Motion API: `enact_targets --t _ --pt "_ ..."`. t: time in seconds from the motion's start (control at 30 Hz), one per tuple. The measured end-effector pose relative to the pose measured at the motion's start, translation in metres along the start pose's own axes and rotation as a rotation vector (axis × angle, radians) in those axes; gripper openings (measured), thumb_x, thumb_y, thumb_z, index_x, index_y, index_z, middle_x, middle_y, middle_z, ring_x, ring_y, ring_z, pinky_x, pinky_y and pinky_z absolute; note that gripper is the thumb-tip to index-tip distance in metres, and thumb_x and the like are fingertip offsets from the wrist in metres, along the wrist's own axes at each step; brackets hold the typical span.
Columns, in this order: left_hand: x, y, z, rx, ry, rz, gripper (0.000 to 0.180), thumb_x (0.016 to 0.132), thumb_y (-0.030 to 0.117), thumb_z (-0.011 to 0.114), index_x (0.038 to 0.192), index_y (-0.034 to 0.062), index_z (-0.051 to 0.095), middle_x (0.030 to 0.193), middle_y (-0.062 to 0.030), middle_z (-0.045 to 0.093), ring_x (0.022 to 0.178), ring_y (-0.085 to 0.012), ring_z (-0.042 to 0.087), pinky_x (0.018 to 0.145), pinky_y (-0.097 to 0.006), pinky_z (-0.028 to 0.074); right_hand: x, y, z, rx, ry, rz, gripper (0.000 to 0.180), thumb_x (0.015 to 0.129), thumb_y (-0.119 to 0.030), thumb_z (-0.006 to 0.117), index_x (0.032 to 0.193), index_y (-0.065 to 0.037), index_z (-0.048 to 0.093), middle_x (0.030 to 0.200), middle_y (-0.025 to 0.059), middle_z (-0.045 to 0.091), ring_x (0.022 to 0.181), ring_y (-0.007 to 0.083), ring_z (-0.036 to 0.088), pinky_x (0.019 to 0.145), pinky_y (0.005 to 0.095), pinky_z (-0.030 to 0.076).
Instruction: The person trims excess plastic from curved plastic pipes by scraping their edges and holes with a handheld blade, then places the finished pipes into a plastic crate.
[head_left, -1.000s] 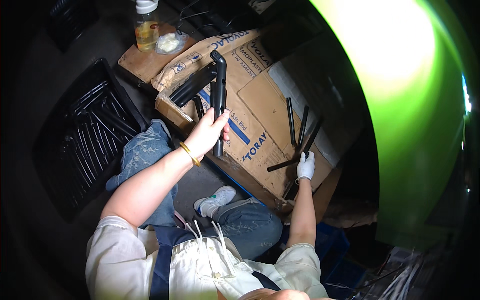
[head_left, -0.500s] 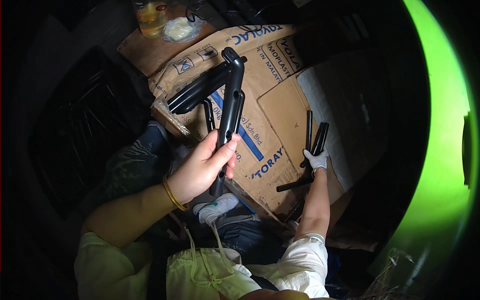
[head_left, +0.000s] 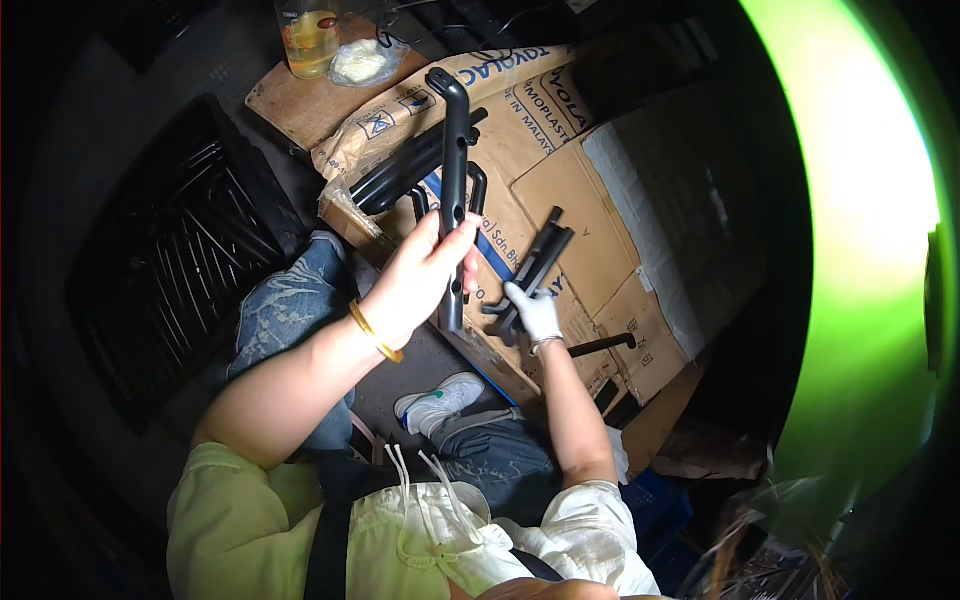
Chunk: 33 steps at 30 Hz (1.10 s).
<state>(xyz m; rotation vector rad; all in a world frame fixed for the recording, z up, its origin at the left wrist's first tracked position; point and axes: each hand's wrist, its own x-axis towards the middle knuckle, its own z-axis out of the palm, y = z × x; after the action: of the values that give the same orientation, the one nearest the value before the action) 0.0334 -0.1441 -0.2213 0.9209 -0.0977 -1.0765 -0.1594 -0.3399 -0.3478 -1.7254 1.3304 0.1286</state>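
Note:
My left hand (head_left: 425,275), bare, grips a black tube (head_left: 455,140) with round holes along its side and a bent upper end. It is raised over a cardboard sheet (head_left: 560,190). A thinner bent black rod (head_left: 478,185) shows just behind the tube; whether my hand holds it too, I cannot tell. In a white glove, my right hand (head_left: 537,314) is closed around a few short black rods (head_left: 548,250) to the right of the tube. More black tubes (head_left: 405,170) lie at the cardboard's left edge. A single black rod (head_left: 605,345) rests beside my right wrist.
Beyond the cardboard, a brown board (head_left: 290,100) bears a cup of yellowish liquid (head_left: 310,45) and a clear plastic bag with something pale (head_left: 358,62). A black ribbed container (head_left: 190,230) stands at the left. A bright green curved surface (head_left: 840,200) rises on the right.
My right hand has brought its rods leftward across the cardboard, near the tube in my left hand. The left hand still grips the tube. The whole view has shifted slightly.

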Motion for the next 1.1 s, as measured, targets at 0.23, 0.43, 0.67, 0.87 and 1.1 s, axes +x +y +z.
enact_targets --t 0.23,0.43,0.67,0.87,1.1 --pt "0.000 0.003 -0.005 -0.075 0.109 0.031 0.025 0.103 0.026 0.050 0.115 0.0053 0.055 0.080 -0.0010 0.054 0.069 -0.0094 0.053 0.065 -0.023 0.046 0.013 0.063 -0.048 -0.404 0.584 -0.080 0.060 0.080 -0.046 0.071 0.110 0.005 0.061 0.115 0.0259 0.061 0.104 0.0353 0.061 0.093 0.0417 0.048" --pt "0.003 0.008 0.000 -0.052 0.175 0.214 0.023 0.102 0.028 0.051 0.111 0.0072 0.054 0.075 -0.0001 0.054 0.065 -0.0083 0.053 0.063 -0.023 0.045 0.010 0.203 -0.112 -0.292 0.702 0.527 0.064 0.073 -0.036 0.078 0.115 0.006 0.057 0.110 0.0287 0.062 0.103 0.0374 0.063 0.088 0.0432 0.051" --pt "0.010 0.001 -0.006 0.058 0.261 0.355 0.022 0.104 0.022 0.048 0.120 0.0063 0.051 0.077 -0.0007 0.051 0.067 -0.0084 0.051 0.065 -0.022 0.045 0.005 0.124 -0.046 0.059 0.485 0.207 0.034 0.074 -0.004 0.070 0.106 0.006 0.063 0.095 0.0156 0.070 0.078 0.0264 0.069 0.066 0.0358 0.055" --pt "0.009 -0.005 0.002 0.161 0.147 0.193 0.028 0.104 0.029 0.045 0.126 0.0104 0.047 0.078 -0.0007 0.050 0.053 -0.0074 0.052 0.049 -0.021 0.044 -0.005 0.050 -0.006 0.017 0.151 -0.202 0.031 0.092 -0.022 0.065 0.110 0.002 0.060 0.097 0.0078 0.065 0.085 0.0172 0.059 0.080 0.0289 0.048" --pt "0.002 -0.049 -0.011 0.414 -0.056 0.064 0.028 0.106 0.032 0.034 0.114 0.0067 0.042 0.074 -0.0026 0.053 0.044 -0.0086 0.047 0.041 -0.022 0.040 -0.137 -0.038 -0.011 0.222 0.230 -0.330 0.027 0.097 -0.018 0.058 0.115 0.002 0.063 0.097 0.0046 0.066 0.088 0.0108 0.059 0.082 0.0256 0.047"
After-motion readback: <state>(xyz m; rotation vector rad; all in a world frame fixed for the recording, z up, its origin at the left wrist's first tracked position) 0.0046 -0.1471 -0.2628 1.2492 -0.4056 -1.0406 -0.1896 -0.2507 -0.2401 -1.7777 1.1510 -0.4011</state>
